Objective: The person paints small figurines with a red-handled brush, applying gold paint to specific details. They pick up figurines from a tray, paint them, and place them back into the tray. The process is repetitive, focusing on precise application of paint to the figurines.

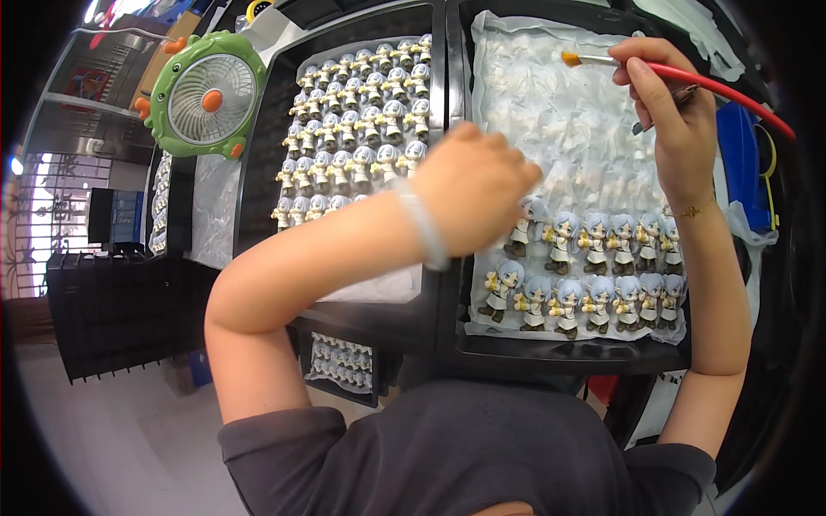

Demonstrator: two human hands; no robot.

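My right hand [667,99] grips a paintbrush [591,59] with tan bristles, a silver ferrule and a long red handle, held above the far part of the right tray [568,354]. A thin dark tool [638,128], its kind unclear, also pokes out below those fingers. My left hand [482,189], slightly blurred, is over the left edge of the same tray with its fingers curled down. Right beside it, partly covered, is a small figurine [522,228] with pale blue hair and a white outfit. The left fingertips are hidden. Two rows of similar figurines [564,305] lie on white sheeting nearest me.
Under translucent sheeting [551,112], the right tray's far part shows lumpy shapes. A left black tray [344,331] holds several rows of figurines [361,120]. At the far left stands a green fan [211,90]. A blue object [742,168] lies right of my right arm.
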